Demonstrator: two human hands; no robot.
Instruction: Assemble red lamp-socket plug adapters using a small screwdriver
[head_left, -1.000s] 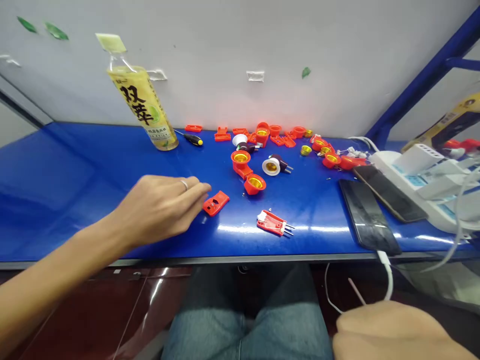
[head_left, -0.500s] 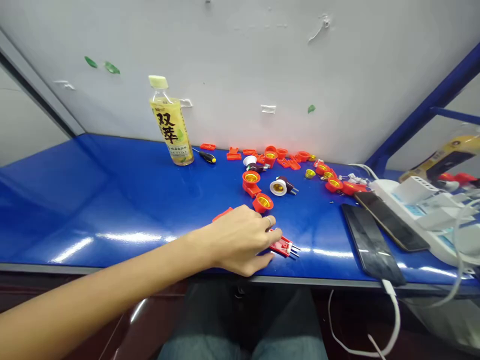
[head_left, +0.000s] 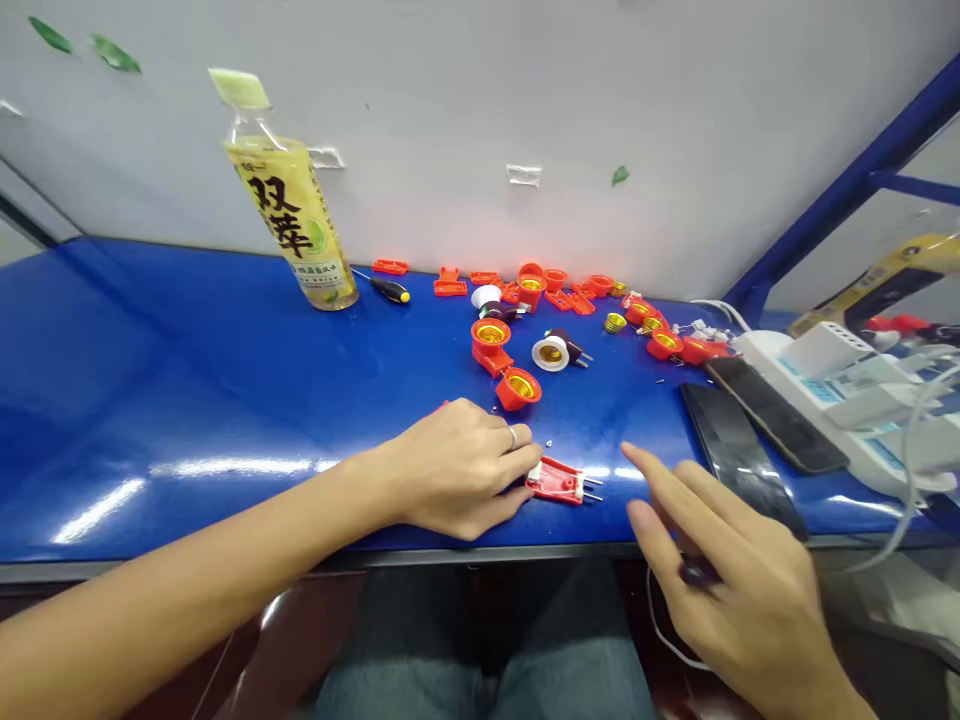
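Seemingly steadying the open red plug shell (head_left: pixel 556 482) with curled left hand (head_left: pixel 471 468). Likely calls for approaching from shell's right with half-open right hand (head_left: pixel 739 575), palming a dark item (head_left: pixel 699 572).

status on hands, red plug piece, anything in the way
Left hand at red plug piece, grip unclear. Right hand apart from it, unidentified dark thing at palm. Open side up, metal pins pointing right. Red socket behind, likely not in the way.

Looked like electrical assembly workshop: blue tabletop (head_left: pixel 225 380) bore loose lamp sockets (head_left: pixel 517 391), opened red plug housing (head_left: pixel 556 482), slim screwdriver (head_left: pixel 390 290); charger-laden power strip (head_left: pixel 840 420) lay at right.
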